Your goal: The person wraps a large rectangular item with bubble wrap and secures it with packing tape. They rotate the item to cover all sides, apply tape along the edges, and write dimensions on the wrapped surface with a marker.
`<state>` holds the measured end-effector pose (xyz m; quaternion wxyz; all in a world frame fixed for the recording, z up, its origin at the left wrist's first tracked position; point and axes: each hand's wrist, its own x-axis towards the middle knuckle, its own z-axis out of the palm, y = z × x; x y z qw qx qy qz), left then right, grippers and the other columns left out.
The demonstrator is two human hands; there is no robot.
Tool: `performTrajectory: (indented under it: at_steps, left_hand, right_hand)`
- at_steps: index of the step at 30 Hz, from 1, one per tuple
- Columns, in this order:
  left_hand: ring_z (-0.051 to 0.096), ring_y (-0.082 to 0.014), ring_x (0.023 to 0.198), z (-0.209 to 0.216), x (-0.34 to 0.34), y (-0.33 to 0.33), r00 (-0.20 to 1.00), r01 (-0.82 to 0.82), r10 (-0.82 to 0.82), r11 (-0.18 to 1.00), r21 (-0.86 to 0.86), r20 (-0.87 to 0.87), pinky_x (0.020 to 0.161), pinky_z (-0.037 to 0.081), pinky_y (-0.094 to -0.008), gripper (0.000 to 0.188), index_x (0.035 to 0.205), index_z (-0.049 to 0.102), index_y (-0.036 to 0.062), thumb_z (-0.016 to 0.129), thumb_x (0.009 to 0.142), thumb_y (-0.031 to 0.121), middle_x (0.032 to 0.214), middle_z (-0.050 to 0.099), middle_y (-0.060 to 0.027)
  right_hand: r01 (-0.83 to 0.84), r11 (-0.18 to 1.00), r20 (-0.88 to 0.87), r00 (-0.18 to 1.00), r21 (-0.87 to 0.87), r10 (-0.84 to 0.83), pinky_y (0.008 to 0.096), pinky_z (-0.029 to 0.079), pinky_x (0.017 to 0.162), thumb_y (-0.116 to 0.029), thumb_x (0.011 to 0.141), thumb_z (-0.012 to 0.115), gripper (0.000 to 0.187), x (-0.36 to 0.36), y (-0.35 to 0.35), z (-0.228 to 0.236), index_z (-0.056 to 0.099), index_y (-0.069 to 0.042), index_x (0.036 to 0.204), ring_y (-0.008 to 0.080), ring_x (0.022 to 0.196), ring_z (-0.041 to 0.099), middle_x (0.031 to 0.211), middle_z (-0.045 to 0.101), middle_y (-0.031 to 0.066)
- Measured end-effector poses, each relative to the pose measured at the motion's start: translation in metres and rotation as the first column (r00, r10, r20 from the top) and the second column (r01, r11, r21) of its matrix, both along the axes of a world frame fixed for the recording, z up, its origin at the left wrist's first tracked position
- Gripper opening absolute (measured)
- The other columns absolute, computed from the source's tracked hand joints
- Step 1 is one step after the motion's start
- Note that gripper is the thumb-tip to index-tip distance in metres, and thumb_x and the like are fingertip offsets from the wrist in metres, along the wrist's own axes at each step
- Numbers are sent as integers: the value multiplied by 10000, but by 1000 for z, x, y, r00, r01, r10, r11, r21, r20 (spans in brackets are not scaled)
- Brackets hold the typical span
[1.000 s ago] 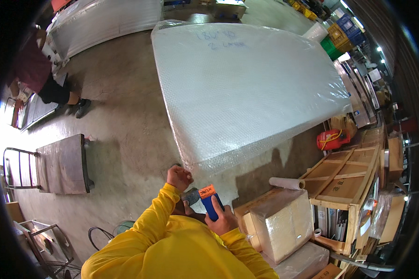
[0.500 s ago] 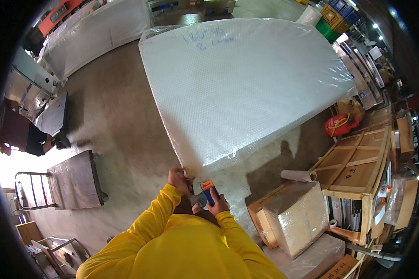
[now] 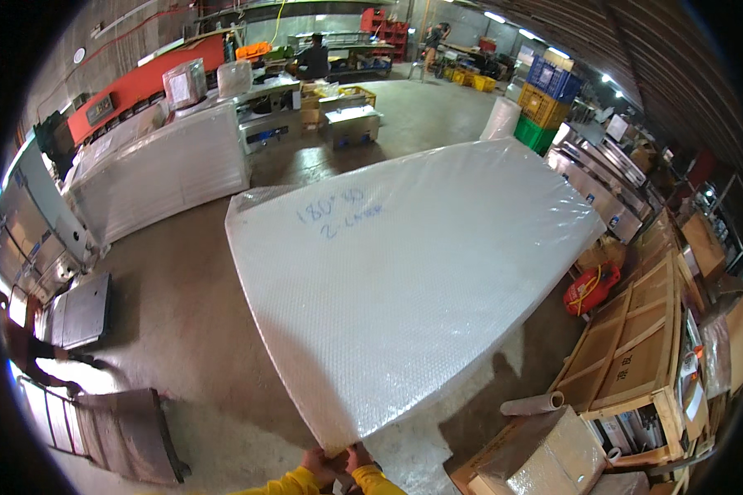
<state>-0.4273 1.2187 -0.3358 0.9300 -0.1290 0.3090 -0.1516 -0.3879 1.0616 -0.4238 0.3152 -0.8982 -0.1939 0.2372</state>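
A large flat slab wrapped in bubble wrap (image 3: 404,272), with blue handwriting near its far left, stretches away from me. At its nearest corner, low in the picture, both my hands come together in yellow sleeves. My left hand (image 3: 317,464) is closed at the corner, its fingers bent against the edge of the wrap. Close beside it, my right hand (image 3: 357,457) is also closed and touches the corner from the right. Whatever my right hand holds is hidden; the blue and orange tool seen there earlier does not show.
Cartons (image 3: 545,454) and a wooden crate (image 3: 627,355) stand to the right, with a roll of wrap (image 3: 532,404) and a red gas cylinder (image 3: 590,289) nearby. At left are a flat trolley (image 3: 132,429) and a person's legs (image 3: 37,355). Stacked plastic crates (image 3: 543,103) stand behind.
The view has tipped up, showing more of the workshop. My right hand has moved up to the slab's corner beside my left, and its blue and orange tool is out of sight.
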Motion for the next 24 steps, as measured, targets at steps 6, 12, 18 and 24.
performTrajectory:
  at_steps: [6, 12, 18, 24]
  left_hand:
    - [618, -382, 1144, -15, 10, 3, 942, 184, -103, 954, 237, -320, 978, 514, -546, 530, 1329, 566, 70, 495, 967, 450, 1266, 640, -157]
    - [609, -384, 1162, 12, 51, 14, 980, 136, -99, 967, 217, -174, 994, 504, -552, 571, 1336, 566, 86, 492, 963, 511, 1287, 632, -151]
    - [599, -385, 1180, 25, 74, 26, 995, 87, -71, 959, 271, -67, 1009, 494, -558, 612, 1343, 565, 102, 490, 959, 572, 1309, 624, -145]
    - [525, -375, 1282, 34, 78, 33, 970, 140, -226, 823, 550, 92, 1101, 411, -570, 728, 1425, 519, 140, 438, 943, 681, 1421, 562, -123]
  right_hand:
    - [53, 998, -70, 996, 17, -51, 506, 509, 966, -314, 751, 769, 652, 41, 22, 19, 565, -207, 1362, 428, 1204, 566, 1319, 576, 215]
    - [48, 996, -117, 991, -77, -57, 490, 513, 965, -311, 746, 759, 621, 67, 29, 35, 585, -183, 1328, 410, 1186, 586, 1292, 603, 200]
    - [-11, 991, -145, 989, -132, -9, 474, 517, 965, -309, 741, 749, 593, 60, 39, 31, 605, -158, 1295, 391, 1168, 607, 1264, 631, 186]
    - [-146, 977, -181, 976, -157, 116, 457, 522, 964, -306, 735, 739, 567, 46, 57, 23, 625, -133, 1262, 373, 1150, 628, 1237, 659, 172]
